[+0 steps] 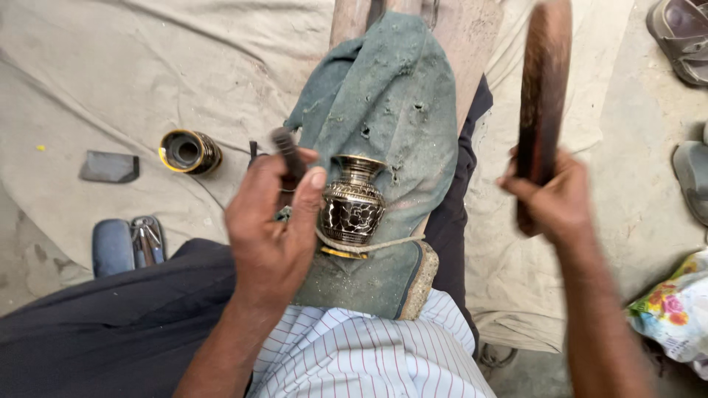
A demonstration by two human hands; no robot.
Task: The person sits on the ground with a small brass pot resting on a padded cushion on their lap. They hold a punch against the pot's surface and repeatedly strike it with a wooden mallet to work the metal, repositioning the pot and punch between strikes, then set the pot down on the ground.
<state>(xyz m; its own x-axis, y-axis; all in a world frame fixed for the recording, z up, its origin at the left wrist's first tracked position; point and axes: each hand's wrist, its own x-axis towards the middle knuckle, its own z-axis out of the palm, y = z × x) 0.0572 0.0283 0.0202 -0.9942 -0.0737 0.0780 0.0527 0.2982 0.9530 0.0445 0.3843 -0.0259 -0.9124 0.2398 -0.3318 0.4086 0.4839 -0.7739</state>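
Gripping a short dark tool, the left hand is closed around its handle, thumb stretched forward so that its tip lies against the shoulder of the vase. The tool's blunt end sticks up past the fingers, blurred; what kind of tool it is cannot be told. The right hand is wrapped tight round the lower end of a long dark wooden stick, held nearly upright and well apart from the vase, its top reaching the upper edge of the view.

The vase is small, brass-coloured with dark engraved panels, and stands upright between the two hands, on a worn green cloth spread over a wooden block. A cord runs round its foot and across the cloth. Below lie the person's striped shirt and dark trousers.

Farther left, on the pale sheet that covers the ground, a round dark tin with a yellow rim lies on its side, a flat grey piece beside it, and a blue case with a metal tool nearer the knee. On the right, sandals rest on bare floor, and a flowered bag shows at the edge.
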